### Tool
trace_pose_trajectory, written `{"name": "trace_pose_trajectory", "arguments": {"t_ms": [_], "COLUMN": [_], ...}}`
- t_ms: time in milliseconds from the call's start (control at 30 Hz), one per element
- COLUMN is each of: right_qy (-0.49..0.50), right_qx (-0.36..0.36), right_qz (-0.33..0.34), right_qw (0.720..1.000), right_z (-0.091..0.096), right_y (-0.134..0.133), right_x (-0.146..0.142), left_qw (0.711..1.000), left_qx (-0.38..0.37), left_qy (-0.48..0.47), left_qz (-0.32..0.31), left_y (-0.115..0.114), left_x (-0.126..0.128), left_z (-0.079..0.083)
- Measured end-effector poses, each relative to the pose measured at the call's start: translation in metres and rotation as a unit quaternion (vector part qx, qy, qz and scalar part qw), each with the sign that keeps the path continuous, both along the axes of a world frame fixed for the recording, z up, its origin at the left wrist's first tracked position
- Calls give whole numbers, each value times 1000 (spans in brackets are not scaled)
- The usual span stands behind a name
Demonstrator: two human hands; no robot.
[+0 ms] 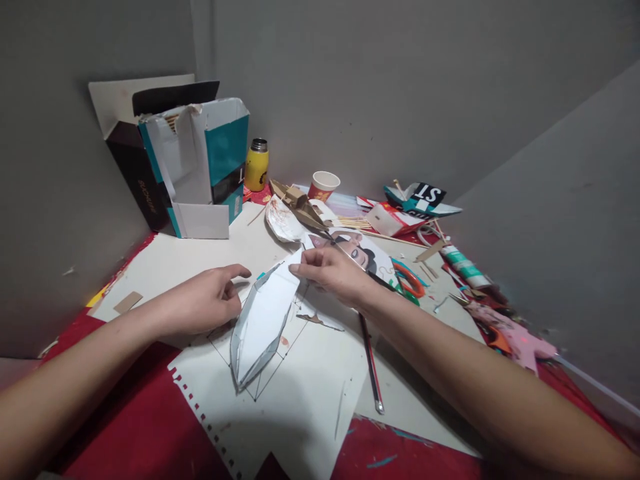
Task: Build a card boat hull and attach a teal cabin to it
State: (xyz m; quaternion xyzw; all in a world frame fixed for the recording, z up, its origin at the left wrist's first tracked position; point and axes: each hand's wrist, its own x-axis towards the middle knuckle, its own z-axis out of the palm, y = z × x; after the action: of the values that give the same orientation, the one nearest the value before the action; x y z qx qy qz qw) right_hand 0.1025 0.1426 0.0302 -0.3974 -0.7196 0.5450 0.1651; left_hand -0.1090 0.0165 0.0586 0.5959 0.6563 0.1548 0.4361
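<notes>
A small white cardboard boat [265,313] with grey folded sides lies tilted over a drawn outline on a spiral-torn paper sheet [300,413]. My right hand [330,270] pinches the boat's far, upper end between thumb and fingers. Along the boat's left side is my left hand [223,297], its index finger stretched out and the other fingers loosely curled. It holds nothing that I can see. A red-and-black pencil [371,367] rests right of the boat, partly beneath my right forearm.
Behind stand a cut-open teal and white box [220,160], a yellow bottle [257,167] and a paper cup [324,187]. A brown cardboard boat [300,203] and a teal boat [420,200] sit further back. Scissors [410,280] and a pink glue gun [510,330] lie right.
</notes>
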Motion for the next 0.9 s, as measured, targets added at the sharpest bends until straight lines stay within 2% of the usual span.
{"name": "trace_pose_trajectory", "arguments": {"t_ms": [133, 233, 333, 433, 667, 767, 833, 900], "right_qy": [1, -16, -27, -24, -21, -30, -37, -50], "right_qx": [31, 76, 98, 113, 166, 228, 278, 314], "right_qz": [13, 22, 40, 58, 119, 148, 168, 178], "right_qw": [999, 997, 994, 992, 979, 962, 945, 931], "right_z": [4, 6, 2, -2, -5, -3, -2, -1], "right_y": [-7, -11, -11, -11, -13, -16, -19, -23], "right_x": [-3, -7, -11, -12, -12, -12, -14, -15], "left_qw": [992, 979, 973, 970, 943, 944, 959, 974], "left_qx": [103, 185, 201, 208, 268, 280, 248, 205], "left_qy": [70, 70, 40, 49, 160, 167, 137, 99], "left_qz": [18, -44, -104, -119, -115, -46, -5, 9], "left_y": [-25, -43, -50, -44, -19, -13, -10, -7], "left_x": [1, 5, 11, 17, 18, 19, 20, 21], "left_z": [17, 22, 15, 2, -20, -28, -33, -36]}}
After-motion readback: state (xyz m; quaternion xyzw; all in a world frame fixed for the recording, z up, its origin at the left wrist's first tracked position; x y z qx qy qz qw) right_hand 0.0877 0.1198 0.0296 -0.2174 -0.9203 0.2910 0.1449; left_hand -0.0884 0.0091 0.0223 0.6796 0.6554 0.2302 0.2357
